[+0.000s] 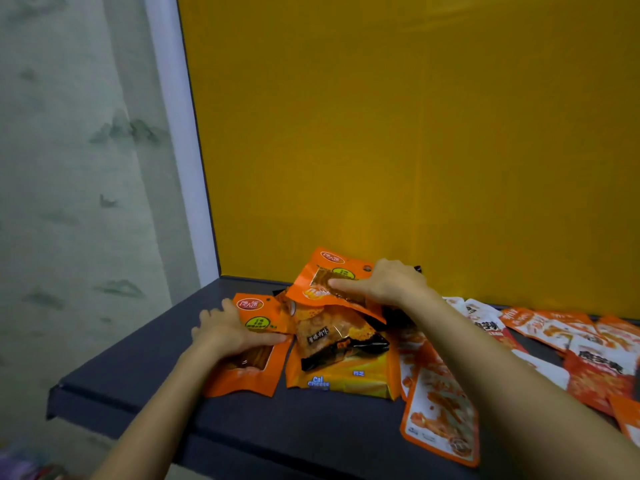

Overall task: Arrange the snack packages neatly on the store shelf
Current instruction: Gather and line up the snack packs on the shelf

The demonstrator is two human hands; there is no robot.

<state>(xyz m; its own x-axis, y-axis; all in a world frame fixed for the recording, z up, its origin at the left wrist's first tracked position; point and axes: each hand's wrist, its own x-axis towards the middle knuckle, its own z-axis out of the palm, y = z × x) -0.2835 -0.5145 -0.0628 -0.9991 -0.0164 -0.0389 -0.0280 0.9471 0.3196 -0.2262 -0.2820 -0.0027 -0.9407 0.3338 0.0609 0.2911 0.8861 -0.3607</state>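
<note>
On the dark shelf point(138, 368), the left hand point(225, 332) clamps the flat orange pouch point(247, 375), thumb across its front. Beside it, a black-and-orange pack point(336, 341) lies on a yellow cheese pack point(349, 375). Above these, the right hand point(388, 284) pinches a tilted orange pouch point(322, 275). White-and-orange packets point(440, 410) lie scattered at the right.
</note>
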